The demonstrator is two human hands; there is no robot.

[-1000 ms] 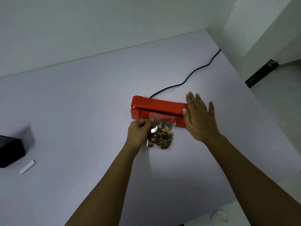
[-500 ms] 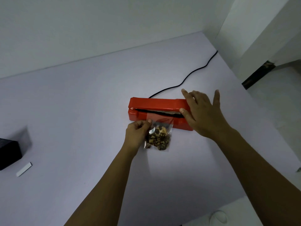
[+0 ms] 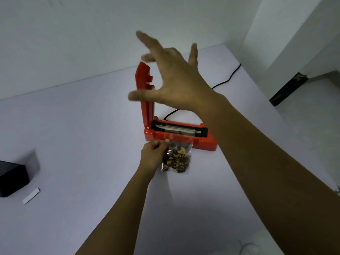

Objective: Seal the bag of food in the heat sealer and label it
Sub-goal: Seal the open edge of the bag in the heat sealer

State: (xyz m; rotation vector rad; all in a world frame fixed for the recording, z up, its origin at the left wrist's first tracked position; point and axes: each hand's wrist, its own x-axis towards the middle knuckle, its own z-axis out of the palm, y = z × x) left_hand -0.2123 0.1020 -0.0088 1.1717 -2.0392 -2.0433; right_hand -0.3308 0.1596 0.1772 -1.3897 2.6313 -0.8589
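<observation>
The red heat sealer point(image 3: 206, 143) stands on the table with its lid point(image 3: 145, 100) swung upright at its left end, baring the black sealing strip. A clear bag of brown food point(image 3: 177, 160) lies in front of it, its open top laid over the sealer's front edge. My left hand point(image 3: 153, 156) pinches the bag's upper left edge. My right hand point(image 3: 174, 76) hovers high above the sealer beside the raised lid, fingers spread and blurred, holding nothing.
A black cord point(image 3: 227, 78) runs from the sealer toward the back right. A black box point(image 3: 12, 177) sits at the left edge with a small white label strip point(image 3: 31, 195) beside it. A white object point(image 3: 252, 243) shows at the bottom right.
The sealer's lid went from shut to standing upright. My right hand rose from the sealer's right end to high in the air. My left hand kept hold of the bag.
</observation>
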